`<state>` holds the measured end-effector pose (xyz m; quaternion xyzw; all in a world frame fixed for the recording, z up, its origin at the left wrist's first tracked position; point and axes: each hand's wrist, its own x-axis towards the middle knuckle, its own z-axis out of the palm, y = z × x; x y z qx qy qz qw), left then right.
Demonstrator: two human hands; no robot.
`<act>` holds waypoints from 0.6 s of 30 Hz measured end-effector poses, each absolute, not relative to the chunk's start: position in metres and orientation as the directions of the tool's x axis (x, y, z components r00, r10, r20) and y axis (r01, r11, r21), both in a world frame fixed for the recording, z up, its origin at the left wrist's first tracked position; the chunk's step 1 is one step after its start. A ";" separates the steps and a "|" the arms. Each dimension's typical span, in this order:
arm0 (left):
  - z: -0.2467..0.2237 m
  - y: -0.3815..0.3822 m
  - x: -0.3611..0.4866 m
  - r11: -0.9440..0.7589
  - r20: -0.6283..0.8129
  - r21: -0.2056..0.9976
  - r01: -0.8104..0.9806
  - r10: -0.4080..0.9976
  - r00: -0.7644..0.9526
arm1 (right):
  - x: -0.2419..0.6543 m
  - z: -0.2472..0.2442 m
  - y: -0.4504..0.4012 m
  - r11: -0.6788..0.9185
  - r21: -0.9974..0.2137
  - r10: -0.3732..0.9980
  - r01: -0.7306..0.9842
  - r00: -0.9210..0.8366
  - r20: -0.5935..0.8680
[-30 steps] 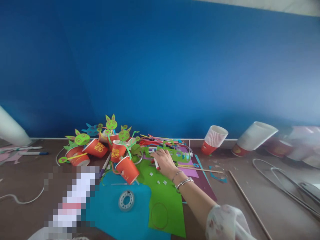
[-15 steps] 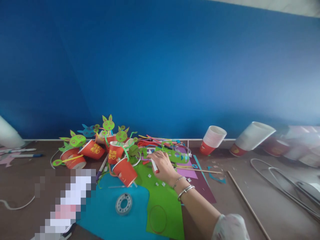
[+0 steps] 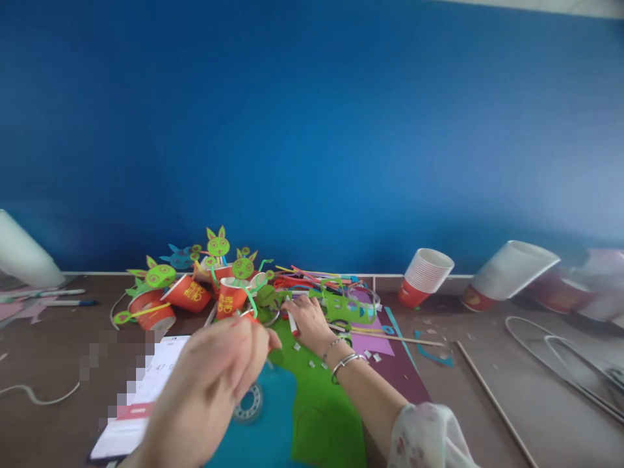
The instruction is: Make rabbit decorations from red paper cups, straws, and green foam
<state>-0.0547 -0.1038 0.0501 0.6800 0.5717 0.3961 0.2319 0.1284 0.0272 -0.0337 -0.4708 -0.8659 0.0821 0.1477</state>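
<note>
My right hand (image 3: 309,320), with bracelets at the wrist, is closed round a white marker with a red end (image 3: 292,324) over the green sheet (image 3: 329,416). Nearer the camera, my left hand (image 3: 227,357) has its fingers curled in; what they hold, if anything, is hidden. Beneath it lie a blue sheet (image 3: 273,416) and a tape roll (image 3: 250,404), partly covered. Behind my hands, red paper cups (image 3: 191,294) carry green animal faces (image 3: 218,245) on straws. Small white bits lie on the green sheet beside my right wrist.
A phone (image 3: 121,435) lies at the left, partly pixelated. Stacked cups (image 3: 425,276) and a bagged cup stack (image 3: 511,276) stand at the back right. A wooden stick (image 3: 494,403) and grey cables (image 3: 560,364) lie on the right. Green cut-outs and straws are piled behind my right hand.
My left hand has come into view from the lower left, over the blue sheet and in front of a cup. My right hand has shifted slightly left with the marker still in it.
</note>
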 end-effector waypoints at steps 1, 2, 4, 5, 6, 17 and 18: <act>0.052 -0.094 -0.053 -0.245 0.255 0.758 0.605 0.964 0.070 | 0.129 -0.034 0.028 0.546 -0.282 0.838 0.789 -0.514 0.184; 0.050 -0.087 -0.053 -0.250 0.228 0.733 0.633 0.967 0.118 | 0.129 -0.034 0.028 0.548 -0.287 0.836 0.786 -0.514 0.190; 0.036 -0.082 -0.057 -0.253 0.146 0.626 0.738 0.967 0.208 | 0.131 -0.032 0.027 0.551 -0.304 0.835 0.777 -0.512 0.204; 0.025 -0.083 -0.061 -0.230 0.098 0.549 0.804 0.973 0.211 | 0.133 -0.030 0.024 0.549 -0.313 0.836 0.775 -0.506 0.212; 0.013 -0.087 -0.065 -0.193 0.051 0.482 0.855 0.980 0.192 | 0.135 -0.028 0.020 0.547 -0.329 0.837 0.770 -0.498 0.226; -0.026 -0.113 -0.049 -0.251 0.101 0.587 0.769 0.966 0.238 | 0.191 -0.035 -0.059 0.451 -0.672 0.886 0.588 -0.384 0.260; -0.023 -0.115 -0.039 -0.246 0.065 0.631 0.736 0.962 0.266 | 0.195 -0.038 -0.063 0.432 -0.672 0.897 0.602 -0.363 0.252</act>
